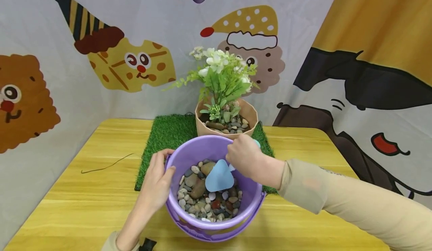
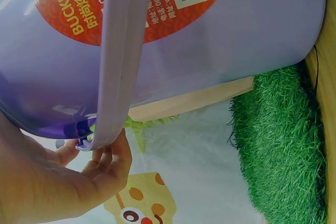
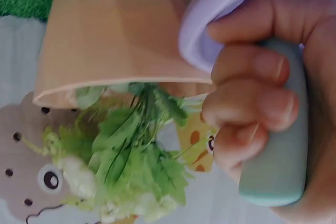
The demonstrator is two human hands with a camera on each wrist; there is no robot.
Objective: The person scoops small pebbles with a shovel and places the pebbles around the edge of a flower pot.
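Note:
A purple bucket [image 1: 212, 225] stands on the table in the head view, its handle lowered toward the near side. Several mixed pebbles and larger stones [image 1: 194, 208] cover its bottom. My left hand [image 1: 156, 181] grips the bucket at its left rim, beside the handle's hinge, thumb over the edge. With my right hand [image 1: 245, 157] I hold a small toy trowel, fingers curled round its teal handle [image 3: 278, 169] in the right wrist view. The trowel's blue blade [image 1: 219, 176] points down into the bucket, over the stones.
Behind the bucket, a peach flowerpot [image 1: 201, 125] holds pebbles and a plant [image 1: 221, 82] with white flowers. A green turf mat [image 1: 165, 134] lies under that area. To the left, a thin dark wire [image 1: 108, 167] lies on the wooden table [image 1: 81, 198]. A printed cloth hangs behind.

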